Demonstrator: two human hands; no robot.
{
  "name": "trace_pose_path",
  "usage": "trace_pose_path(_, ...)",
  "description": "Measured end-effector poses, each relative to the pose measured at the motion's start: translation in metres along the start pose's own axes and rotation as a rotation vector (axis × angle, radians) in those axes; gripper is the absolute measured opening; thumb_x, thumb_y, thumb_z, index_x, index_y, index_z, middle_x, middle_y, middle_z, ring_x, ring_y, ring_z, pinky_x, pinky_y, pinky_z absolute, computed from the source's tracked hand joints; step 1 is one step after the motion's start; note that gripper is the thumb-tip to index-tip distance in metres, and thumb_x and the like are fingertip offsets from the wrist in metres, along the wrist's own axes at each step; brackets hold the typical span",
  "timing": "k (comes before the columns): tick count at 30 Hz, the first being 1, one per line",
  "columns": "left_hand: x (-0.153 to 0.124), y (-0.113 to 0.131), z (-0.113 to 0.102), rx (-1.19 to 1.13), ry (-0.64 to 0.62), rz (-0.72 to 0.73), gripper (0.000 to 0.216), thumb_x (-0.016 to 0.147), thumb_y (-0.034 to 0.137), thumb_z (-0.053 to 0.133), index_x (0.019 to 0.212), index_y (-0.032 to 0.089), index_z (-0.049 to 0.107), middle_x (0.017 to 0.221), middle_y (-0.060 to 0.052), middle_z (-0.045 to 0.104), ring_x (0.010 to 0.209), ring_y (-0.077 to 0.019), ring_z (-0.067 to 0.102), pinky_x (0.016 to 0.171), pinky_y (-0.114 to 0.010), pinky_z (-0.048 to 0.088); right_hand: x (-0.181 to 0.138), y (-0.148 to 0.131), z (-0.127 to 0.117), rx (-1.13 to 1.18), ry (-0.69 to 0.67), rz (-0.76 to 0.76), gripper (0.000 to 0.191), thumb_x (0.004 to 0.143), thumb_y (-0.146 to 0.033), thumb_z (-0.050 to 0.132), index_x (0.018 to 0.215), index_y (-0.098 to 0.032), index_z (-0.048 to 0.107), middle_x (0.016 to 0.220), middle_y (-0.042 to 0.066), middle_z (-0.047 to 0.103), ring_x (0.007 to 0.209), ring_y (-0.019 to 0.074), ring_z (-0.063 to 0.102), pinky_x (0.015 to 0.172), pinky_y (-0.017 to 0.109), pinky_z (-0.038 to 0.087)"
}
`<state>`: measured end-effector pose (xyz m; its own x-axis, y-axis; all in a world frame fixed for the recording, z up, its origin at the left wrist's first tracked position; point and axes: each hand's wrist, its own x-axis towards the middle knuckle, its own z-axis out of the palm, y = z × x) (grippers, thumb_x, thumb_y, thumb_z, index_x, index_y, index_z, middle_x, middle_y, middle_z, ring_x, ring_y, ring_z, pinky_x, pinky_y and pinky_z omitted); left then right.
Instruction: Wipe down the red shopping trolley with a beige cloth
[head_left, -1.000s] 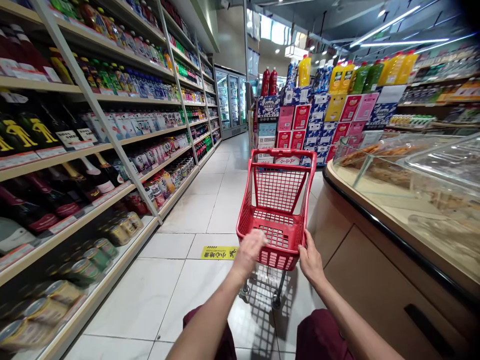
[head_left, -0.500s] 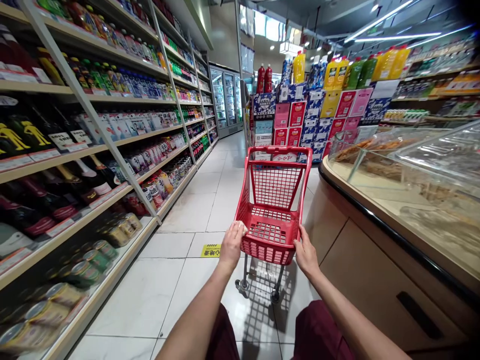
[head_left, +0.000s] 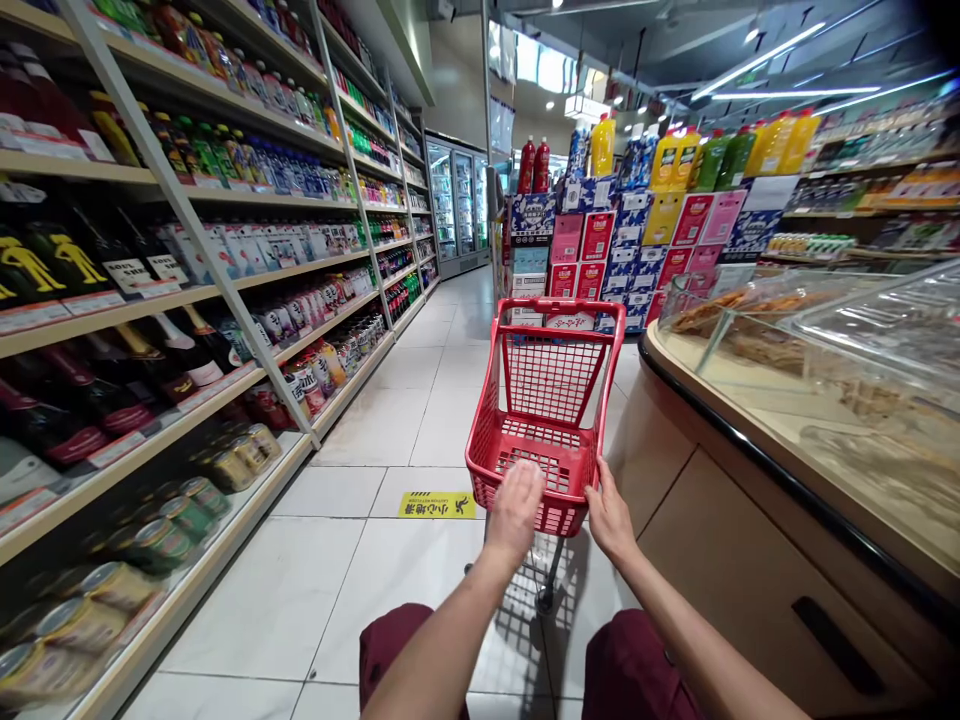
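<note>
A red plastic shopping cart [head_left: 551,400] with a latticed basket stands in front of me on grey legs. My left hand [head_left: 517,505] is over the middle of its near rim, fingers drawn together and slightly smeared by motion. What lies under those fingers is hidden from me. On the right near corner, my right hand [head_left: 610,512] is closed around the rim, thumb on the near side. Nothing lies in the part of the basket I can see.
Shelves of bottles and cans [head_left: 247,250] line the left. A display counter [head_left: 720,440] with clear covers curves along the right. Stacked drink cartons [head_left: 600,240] stand ahead. A yellow floor sticker [head_left: 437,505] lies left of the cart, and glass-door fridges [head_left: 457,200] are farther back.
My left hand has moved right from the cart's left near corner to the middle of the near rim. The pale thing at its fingertips no longer shows clearly. My right hand stays put.
</note>
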<state>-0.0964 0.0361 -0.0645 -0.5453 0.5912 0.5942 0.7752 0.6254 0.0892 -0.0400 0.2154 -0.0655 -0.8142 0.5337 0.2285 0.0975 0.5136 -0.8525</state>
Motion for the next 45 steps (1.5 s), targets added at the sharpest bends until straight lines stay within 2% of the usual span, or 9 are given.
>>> trace_pose_path(3, 0.001, 0.000, -0.002, -0.004, -0.014, 0.107, 0.040, 0.086, 0.011, 0.033, 0.124, 0.018, 0.043, 0.130, -0.007, 0.046, 0.127, -0.0184, 0.032, 0.102, -0.040, 0.036, 0.002, 0.001, -0.006, -0.011, -0.039, 0.008, 0.061, 0.078, -0.032, 0.032, 0.136, -0.016, 0.025, 0.132, 0.010, 0.043, 0.117, 0.0227, 0.045, 0.097, 0.039, 0.035)
trace_pose_path(7, 0.006, -0.014, -0.010, 0.039, 0.060, -0.094, 0.038, 0.087, 0.010, 0.027, 0.120, 0.013, 0.046, 0.123, -0.012, 0.052, 0.122, -0.0202, 0.039, 0.099, -0.043, 0.039, 0.004, 0.002, -0.010, -0.002, -0.064, 0.009, 0.061, 0.078, -0.032, 0.032, 0.136, -0.016, 0.025, 0.130, 0.010, 0.045, 0.115, 0.0233, 0.046, 0.096, 0.039, 0.036)
trace_pose_path(13, 0.017, 0.039, 0.010, -0.005, -0.021, 0.111, 0.034, 0.087, 0.015, 0.035, 0.118, 0.017, 0.049, 0.125, -0.005, 0.052, 0.122, -0.0166, 0.039, 0.102, -0.032, 0.038, 0.009, 0.007, -0.006, 0.026, -0.042, -0.009, 0.062, 0.075, -0.033, 0.034, 0.134, -0.016, 0.028, 0.132, 0.010, 0.043, 0.117, 0.0228, 0.043, 0.097, 0.039, 0.035)
trace_pose_path(16, 0.012, 0.019, 0.000, 0.000, -0.039, 0.111, 0.037, 0.087, 0.012, 0.031, 0.121, 0.013, 0.047, 0.125, -0.010, 0.051, 0.124, -0.0192, 0.037, 0.102, -0.038, 0.037, 0.012, 0.009, -0.008, 0.052, -0.044, -0.038, 0.062, 0.074, -0.031, 0.035, 0.134, -0.017, 0.029, 0.132, 0.009, 0.043, 0.118, 0.0224, 0.042, 0.098, 0.039, 0.034)
trace_pose_path(20, 0.006, -0.007, -0.008, 0.064, 0.032, -0.130, 0.039, 0.087, 0.008, 0.027, 0.120, 0.007, 0.046, 0.122, -0.016, 0.052, 0.124, -0.0208, 0.037, 0.099, -0.043, 0.040, 0.013, 0.011, -0.008, 0.055, -0.034, -0.051, 0.061, 0.075, -0.029, 0.034, 0.134, -0.019, 0.029, 0.132, 0.008, 0.043, 0.119, 0.0214, 0.042, 0.099, 0.038, 0.033)
trace_pose_path(26, 0.008, 0.023, 0.009, -0.022, -0.006, 0.169, 0.039, 0.086, 0.010, 0.034, 0.123, 0.014, 0.044, 0.130, -0.009, 0.047, 0.128, -0.0190, 0.028, 0.104, -0.038, 0.035, 0.019, 0.018, -0.012, 0.076, -0.060, -0.073, 0.061, 0.074, -0.028, 0.036, 0.134, -0.019, 0.029, 0.133, 0.006, 0.042, 0.118, 0.0196, 0.042, 0.099, 0.037, 0.033)
trace_pose_path(32, 0.003, -0.004, 0.000, 0.005, 0.072, -0.109, 0.043, 0.085, 0.004, 0.027, 0.125, 0.011, 0.041, 0.129, -0.012, 0.047, 0.127, -0.0206, 0.030, 0.103, -0.041, 0.036, 0.018, 0.019, -0.014, 0.092, -0.050, -0.028, 0.059, 0.076, -0.030, 0.034, 0.134, -0.018, 0.030, 0.132, 0.008, 0.044, 0.120, 0.0206, 0.040, 0.100, 0.038, 0.031)
trace_pose_path(38, 0.006, 0.030, 0.014, -0.045, -0.001, 0.178, 0.043, 0.083, 0.005, 0.034, 0.124, 0.016, 0.043, 0.129, -0.008, 0.048, 0.128, -0.0176, 0.029, 0.102, -0.038, 0.037, 0.023, 0.027, -0.017, 0.052, -0.083, -0.087, 0.057, 0.077, -0.033, 0.034, 0.132, -0.019, 0.032, 0.129, 0.008, 0.046, 0.118, 0.0195, 0.043, 0.098, 0.038, 0.034)
trace_pose_path(45, 0.005, 0.011, -0.007, -0.111, -0.093, -0.178, 0.063, 0.075, 0.007, 0.036, 0.135, 0.007, 0.020, 0.136, -0.016, 0.035, 0.129, -0.0218, 0.028, 0.103, -0.048, 0.030, -0.018, -0.015, 0.009, -0.216, 0.042, -0.379, 0.048, 0.083, -0.029, 0.030, 0.127, -0.014, 0.040, 0.139, 0.011, 0.031, 0.129, 0.0218, 0.025, 0.105, 0.044, 0.021)
